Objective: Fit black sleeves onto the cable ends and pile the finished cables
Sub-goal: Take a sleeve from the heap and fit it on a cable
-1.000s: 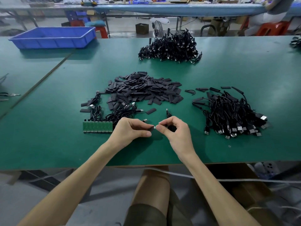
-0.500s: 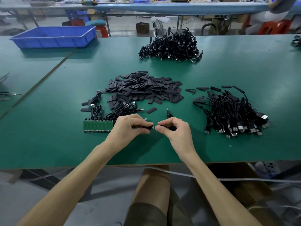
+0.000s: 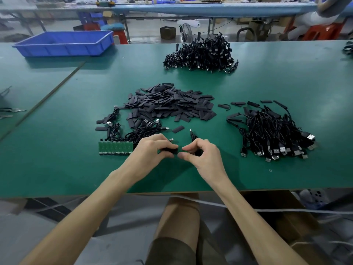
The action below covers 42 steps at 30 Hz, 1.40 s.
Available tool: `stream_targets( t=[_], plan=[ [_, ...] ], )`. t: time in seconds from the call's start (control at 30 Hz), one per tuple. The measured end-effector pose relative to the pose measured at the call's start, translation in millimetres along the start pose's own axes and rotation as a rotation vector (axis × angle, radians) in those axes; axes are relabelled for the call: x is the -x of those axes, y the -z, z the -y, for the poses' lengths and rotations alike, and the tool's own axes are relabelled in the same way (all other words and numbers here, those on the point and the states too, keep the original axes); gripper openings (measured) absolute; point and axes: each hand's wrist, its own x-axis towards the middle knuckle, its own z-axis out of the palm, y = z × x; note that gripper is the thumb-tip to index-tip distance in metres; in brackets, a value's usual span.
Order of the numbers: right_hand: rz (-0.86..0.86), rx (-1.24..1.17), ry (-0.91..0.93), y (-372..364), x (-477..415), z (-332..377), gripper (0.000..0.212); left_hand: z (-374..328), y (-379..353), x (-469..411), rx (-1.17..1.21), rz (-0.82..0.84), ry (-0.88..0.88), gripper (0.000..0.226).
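My left hand (image 3: 152, 153) pinches a short black sleeve (image 3: 170, 150) between thumb and fingers, just above the green table (image 3: 267, 175). My right hand (image 3: 203, 158) sits a finger's width to its right and grips a black cable (image 3: 193, 136) whose USB plug sticks up behind the knuckles. The cable end between the two hands is hidden by my fingertips. A heap of loose black sleeves (image 3: 168, 105) lies beyond the hands. A pile of black cables (image 3: 271, 134) lies to the right.
A few loose cables (image 3: 133, 131) and a green circuit-board strip (image 3: 115, 148) lie left of my left hand. Another cable heap (image 3: 200, 54) sits far back at centre. A blue bin (image 3: 65, 43) stands at the back left. The table's front edge runs just below my wrists.
The small metal tip seen between my fingertips a second ago is now covered; the black sleeve shows in my left fingers. Both hands stayed in about the same place.
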Motion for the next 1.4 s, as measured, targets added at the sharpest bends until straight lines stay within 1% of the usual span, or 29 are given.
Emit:
stream_targets(
  t=[0.1,0.23,0.37,0.47,0.53,0.67,0.77,0.83,0.93,1.1,1.27,1.4],
  plan=[
    [-0.012,-0.022,-0.01,0.7,0.2,0.0,0.019,0.4,2.1,1.1,-0.023,0.024,-0.04,0.028],
    [-0.01,-0.014,-0.006,-0.1,-0.2,0.6,0.021,-1.8,1.7,0.3,-0.113,0.048,-0.117,0.027],
    [0.028,0.019,0.027,0.1,1.0,2.2,0.028,-0.5,1.8,0.0,-0.036,0.027,-0.037,0.025],
    [0.041,0.068,0.054,-1.6,1.3,3.3,0.032,0.4,2.9,1.7,-0.005,0.081,-0.056,0.024],
    [0.039,0.058,0.05,-2.4,1.1,2.4,0.03,0.1,2.3,1.6,-0.008,0.092,-0.062,0.025],
    [0.05,-0.01,0.02,-1.3,0.8,0.5,0.026,-0.4,3.5,-2.9,-0.021,0.098,-0.004,0.026],
    [0.091,-0.05,0.047,-0.2,-0.3,-2.2,0.015,0.2,6.7,-4.8,-0.024,0.126,0.006,0.022],
    [0.104,-0.088,0.073,0.5,-0.9,-3.6,0.015,3.0,11.6,-4.1,-0.027,0.105,0.008,0.02],
    [0.127,-0.093,0.067,-0.8,-2.1,-4.9,0.02,7.5,18.1,-2.8,-0.078,0.09,-0.046,0.02],
    [0.144,-0.102,0.028,-0.1,-4.4,-4.0,0.011,2.7,21.4,-1.8,-0.165,0.131,-0.168,0.019],
    [0.157,-0.17,-0.004,2.1,-4.7,-4.6,0.013,-9.6,21.6,1.9,-0.307,0.176,-0.323,0.02],
    [0.163,-0.2,-0.023,2.6,-4.4,-4.7,0.015,-13.5,24.1,2.8,-0.36,0.171,-0.372,0.019]
  ],
)
